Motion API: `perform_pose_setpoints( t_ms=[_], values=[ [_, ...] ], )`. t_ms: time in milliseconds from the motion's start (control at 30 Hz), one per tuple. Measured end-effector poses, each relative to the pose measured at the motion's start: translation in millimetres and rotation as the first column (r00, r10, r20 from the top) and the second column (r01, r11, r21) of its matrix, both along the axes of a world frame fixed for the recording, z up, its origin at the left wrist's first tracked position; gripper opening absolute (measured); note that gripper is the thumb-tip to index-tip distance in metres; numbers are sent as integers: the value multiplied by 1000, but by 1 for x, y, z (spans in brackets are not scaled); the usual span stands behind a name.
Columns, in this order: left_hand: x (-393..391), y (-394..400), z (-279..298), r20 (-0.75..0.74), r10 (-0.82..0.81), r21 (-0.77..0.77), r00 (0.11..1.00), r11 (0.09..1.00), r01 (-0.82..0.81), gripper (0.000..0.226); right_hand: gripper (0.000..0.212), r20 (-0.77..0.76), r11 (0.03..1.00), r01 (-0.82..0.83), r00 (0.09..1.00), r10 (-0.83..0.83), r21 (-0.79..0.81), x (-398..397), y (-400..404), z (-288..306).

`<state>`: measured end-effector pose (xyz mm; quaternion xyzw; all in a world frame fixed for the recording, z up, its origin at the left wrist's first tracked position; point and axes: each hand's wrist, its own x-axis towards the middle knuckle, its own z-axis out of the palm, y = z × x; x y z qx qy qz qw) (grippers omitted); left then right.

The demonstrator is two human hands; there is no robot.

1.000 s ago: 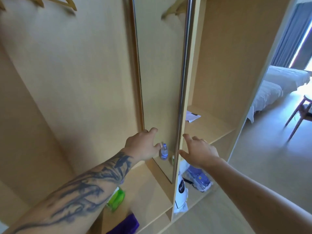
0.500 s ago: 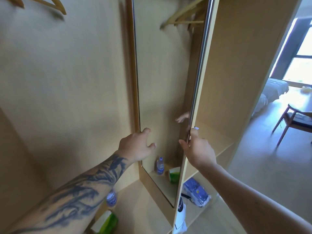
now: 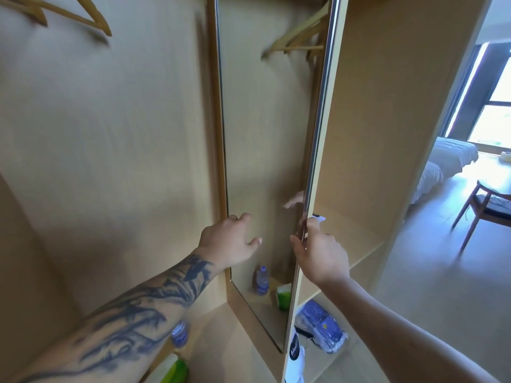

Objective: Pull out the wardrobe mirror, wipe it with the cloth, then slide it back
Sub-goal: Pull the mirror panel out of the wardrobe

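Inside the open wardrobe (image 3: 110, 134), the tall mirror (image 3: 265, 167) stands edge-on to the camera, partly drawn out from the wooden divider panel (image 3: 359, 134) on its right. Its silver front edge runs top to bottom beside that panel. The right hand (image 3: 320, 252) is clenched on this front edge at about mid-height, fingers wrapped round the metal strip and thumb on the near side, so its grip is closed on the mirror. The left hand (image 3: 229, 241), at the end of a tattooed forearm, lies against the mirror's back edge near the wardrobe's rear wall with its fingers spread and loose; its grip is released, closed round nothing.

The glass reflects wooden hangers (image 3: 298, 37), a water bottle and a green packet. The real water bottle (image 3: 179, 334) and green packet (image 3: 174, 369) sit on the wardrobe floor below the left forearm. To the right of the divider, a blue plastic-wrapped bundle (image 3: 320, 327) lies on a low shelf, and a white bag (image 3: 294, 357) with a dark round label stands at the panel's foot. More hangers (image 3: 69, 12) show at the upper left. Beyond the wardrobe, a bed (image 3: 448, 158) and a wooden chair (image 3: 486, 208) stand in a bright room.
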<state>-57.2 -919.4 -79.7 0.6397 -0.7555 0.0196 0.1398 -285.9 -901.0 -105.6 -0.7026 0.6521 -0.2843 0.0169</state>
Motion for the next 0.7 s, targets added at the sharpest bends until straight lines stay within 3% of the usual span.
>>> perform_pose_setpoints(
  t_ms=[500,700],
  values=[
    [-67,51,11,-23,117,59,993,992,-116,72,34,-26,993,-113,993,114,25,-66,47,-3],
    [-100,82,6,-35,191,101,981,977,-187,69,27,4,988,-152,988,152,16,-98,69,0]
  ],
)
